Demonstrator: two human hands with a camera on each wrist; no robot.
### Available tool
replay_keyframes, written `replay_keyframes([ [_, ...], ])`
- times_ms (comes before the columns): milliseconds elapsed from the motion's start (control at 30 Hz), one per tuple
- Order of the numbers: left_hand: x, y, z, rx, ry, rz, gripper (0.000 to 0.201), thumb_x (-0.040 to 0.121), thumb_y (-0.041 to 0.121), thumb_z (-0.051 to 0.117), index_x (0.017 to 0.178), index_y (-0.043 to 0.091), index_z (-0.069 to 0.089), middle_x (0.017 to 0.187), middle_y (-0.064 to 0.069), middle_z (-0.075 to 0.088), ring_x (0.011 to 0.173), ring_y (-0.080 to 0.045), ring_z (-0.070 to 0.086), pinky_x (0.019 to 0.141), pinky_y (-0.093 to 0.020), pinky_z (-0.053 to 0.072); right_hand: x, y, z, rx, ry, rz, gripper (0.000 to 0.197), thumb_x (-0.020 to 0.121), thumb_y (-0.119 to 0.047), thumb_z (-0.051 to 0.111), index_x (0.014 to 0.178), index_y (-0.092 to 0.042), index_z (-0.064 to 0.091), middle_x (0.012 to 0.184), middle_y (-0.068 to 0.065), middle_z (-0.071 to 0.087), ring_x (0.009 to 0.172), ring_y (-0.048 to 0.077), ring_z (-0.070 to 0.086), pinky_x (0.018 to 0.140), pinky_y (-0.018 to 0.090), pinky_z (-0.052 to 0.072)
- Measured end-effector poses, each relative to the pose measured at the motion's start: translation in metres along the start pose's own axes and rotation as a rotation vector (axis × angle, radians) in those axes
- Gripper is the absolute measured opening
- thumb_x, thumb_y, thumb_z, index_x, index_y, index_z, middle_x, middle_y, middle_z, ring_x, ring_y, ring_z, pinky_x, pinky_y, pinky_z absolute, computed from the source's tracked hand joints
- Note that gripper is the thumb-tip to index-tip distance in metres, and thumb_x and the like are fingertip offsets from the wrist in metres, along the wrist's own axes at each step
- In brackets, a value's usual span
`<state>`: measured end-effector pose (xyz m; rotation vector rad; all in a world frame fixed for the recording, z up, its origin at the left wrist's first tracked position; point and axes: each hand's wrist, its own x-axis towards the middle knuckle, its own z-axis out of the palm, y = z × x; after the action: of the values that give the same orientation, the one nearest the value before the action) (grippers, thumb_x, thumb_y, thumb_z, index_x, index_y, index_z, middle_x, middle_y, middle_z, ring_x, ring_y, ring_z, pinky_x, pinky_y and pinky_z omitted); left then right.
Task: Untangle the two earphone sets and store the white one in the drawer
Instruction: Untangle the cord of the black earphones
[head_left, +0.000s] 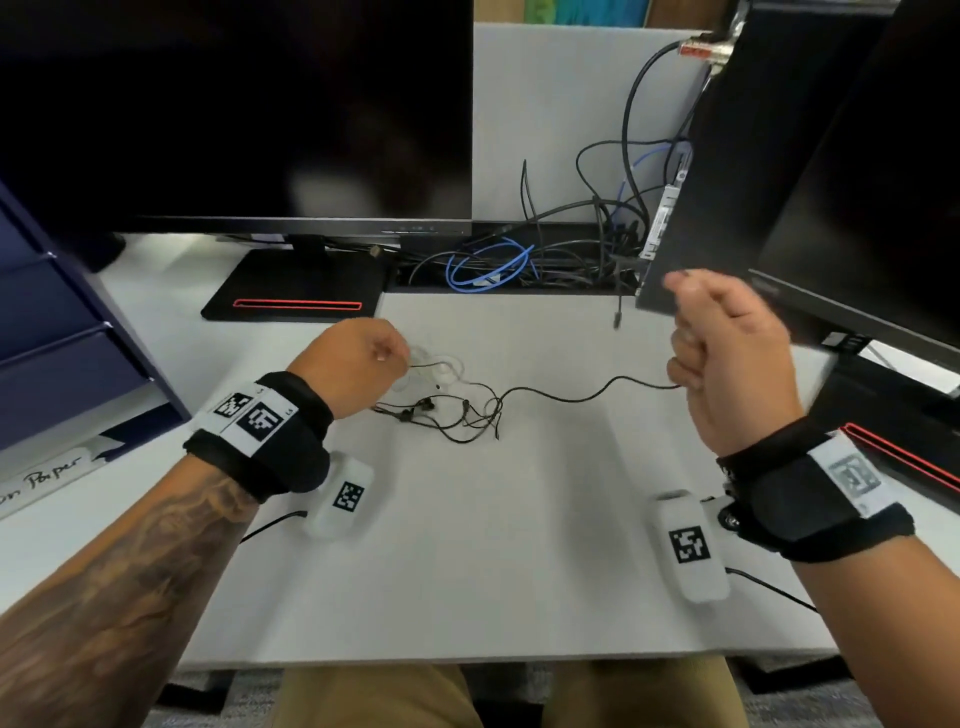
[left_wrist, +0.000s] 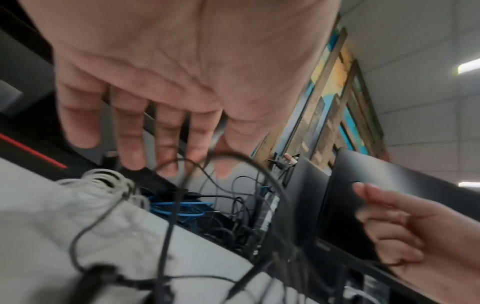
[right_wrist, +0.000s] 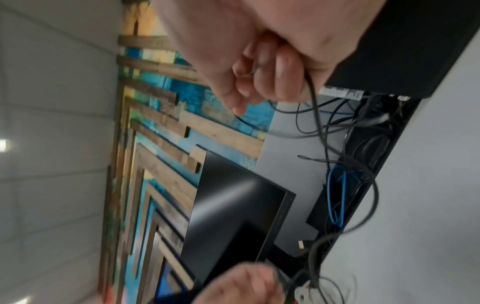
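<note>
Right hand (head_left: 727, 353): fingers curled around the black earphone cable (head_left: 571, 397), gripping it in a loose fist raised above the desk (head_left: 519, 545) at the right. The cable runs slack from that fist leftward to a tangle at desk centre. Left hand (head_left: 358, 358): in the head view it is closed over the left end of the tangle; in the left wrist view its fingers (left_wrist: 130, 131) look nearly straight, with a black strand crossing the index finger and thumb. Whether it pinches a strand cannot be determined. The white earphones (head_left: 436, 366) lie coiled on the desk just right of the left hand, touching the black tangle on its far side. Blue drawer unit (head_left: 57, 322) stands at far left, drawers closed.
</note>
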<state>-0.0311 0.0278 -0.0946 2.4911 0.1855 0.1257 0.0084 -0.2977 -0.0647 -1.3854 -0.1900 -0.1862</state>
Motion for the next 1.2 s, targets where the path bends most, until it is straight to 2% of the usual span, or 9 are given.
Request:
replay_keyframes([
  [267, -0.025, 0.088, 0.011, -0.402, -0.117, 0.331, 0.066, 0.077, 0.047, 0.076, 0.136, 0.033, 0.05, 0.13, 0.018, 0.056, 0.12, 0.0, 0.054, 0.099, -0.024, 0.044, -0.026, -0.016, 0.047, -0.284, -0.309, -0.115, 0.013, 0.098, -0.016, 0.064, 0.104, -0.017, 0.075, 0.062, -0.019, 0.058, 0.053, 0.002, 0.046, 0.051, 0.014, 0.037],
  [333, -0.026, 0.102, 0.013, -0.417, -0.154, 0.405, 0.048, 0.085, 0.034, 0.076, 0.129, 0.028, 0.058, 0.12, 0.015, 0.065, 0.114, -0.003, 0.06, 0.099, -0.031, 0.047, -0.026, -0.024, 0.052, -0.286, -0.381, -0.16, 0.014, 0.098, -0.011, 0.063, 0.106, -0.013, 0.075, 0.069, -0.018, 0.066, 0.056, 0.001, 0.052, 0.055, 0.01, 0.04],
  [467, -0.025, 0.102, 0.002, -0.6, -0.036, 0.37, 0.013, 0.096, 0.014, 0.061, 0.092, 0.011, 0.073, 0.065, 0.01, 0.062, 0.057, -0.01, 0.056, 0.07, -0.038, 0.055, -0.018, -0.03, 0.049, -0.436, -0.381, -0.273, 0.011, 0.093, -0.007, 0.07, 0.098, -0.015, 0.075, 0.073, -0.001, 0.065, 0.061, 0.002, 0.051, 0.061, 0.011, 0.041],
  [567, -0.024, 0.088, -0.019, -0.588, 0.117, 0.302, 0.014, 0.094, 0.009, 0.062, 0.089, 0.014, 0.075, 0.06, 0.019, 0.058, 0.053, -0.002, 0.046, 0.054, -0.022, 0.047, -0.008, -0.027, 0.035, -0.6, -0.251, -0.284, 0.009, 0.092, -0.011, 0.071, 0.095, -0.02, 0.074, 0.069, -0.009, 0.058, 0.059, 0.002, 0.052, 0.06, 0.013, 0.043],
  [633, -0.021, 0.075, -0.031, -0.537, 0.248, 0.271, 0.011, 0.093, 0.01, 0.064, 0.092, 0.01, 0.075, 0.058, 0.022, 0.06, 0.055, 0.005, 0.052, 0.057, -0.009, 0.041, -0.004, -0.027, 0.027, -0.684, -0.221, -0.245, 0.007, 0.095, -0.02, 0.067, 0.091, -0.021, 0.072, 0.069, -0.003, 0.06, 0.056, 0.006, 0.055, 0.058, 0.022, 0.049],
  [733, -0.012, 0.054, -0.037, -0.369, 0.361, 0.249, 0.012, 0.093, 0.014, 0.064, 0.098, 0.015, 0.075, 0.084, 0.013, 0.069, 0.075, 0.003, 0.06, 0.071, -0.013, 0.048, -0.003, -0.024, 0.022, -0.635, -0.327, -0.068, 0.028, 0.102, -0.026, 0.055, 0.082, -0.015, 0.07, 0.059, 0.001, 0.053, 0.052, 0.013, 0.052, 0.062, 0.031, 0.051],
  [900, -0.014, 0.045, -0.008, -0.034, 0.117, 0.219, 0.029, 0.089, 0.03, 0.07, 0.115, 0.026, 0.059, 0.111, 0.005, 0.054, 0.101, -0.014, 0.055, 0.087, -0.026, 0.045, -0.006, -0.026, 0.028, -0.267, -0.332, 0.183, 0.021, 0.1, -0.022, 0.055, 0.084, -0.013, 0.065, 0.061, -0.005, 0.031, 0.054, 0.015, 0.03, 0.054, 0.032, 0.046],
  [1100, -0.029, 0.064, 0.018, -0.072, -0.133, 0.225, 0.028, 0.087, 0.045, 0.07, 0.071, 0.023, 0.062, 0.065, 0.01, 0.061, 0.061, -0.007, 0.055, 0.063, -0.026, 0.047, -0.008, -0.028, 0.03, -0.097, -0.318, 0.217, 0.023, 0.104, -0.019, 0.048, 0.09, -0.009, 0.062, 0.064, -0.002, 0.038, 0.053, 0.015, 0.039, 0.054, 0.03, 0.046],
  [1200, -0.039, 0.072, 0.035, -0.054, -0.288, 0.325, 0.025, 0.086, 0.046, 0.07, 0.104, 0.029, 0.069, 0.103, 0.017, 0.067, 0.095, -0.001, 0.059, 0.084, -0.022, 0.049, -0.011, -0.032, 0.033, -0.021, -0.375, 0.215, 0.027, 0.106, -0.023, 0.044, 0.093, -0.009, 0.062, 0.065, -0.001, 0.043, 0.056, 0.016, 0.044, 0.056, 0.03, 0.049],
])
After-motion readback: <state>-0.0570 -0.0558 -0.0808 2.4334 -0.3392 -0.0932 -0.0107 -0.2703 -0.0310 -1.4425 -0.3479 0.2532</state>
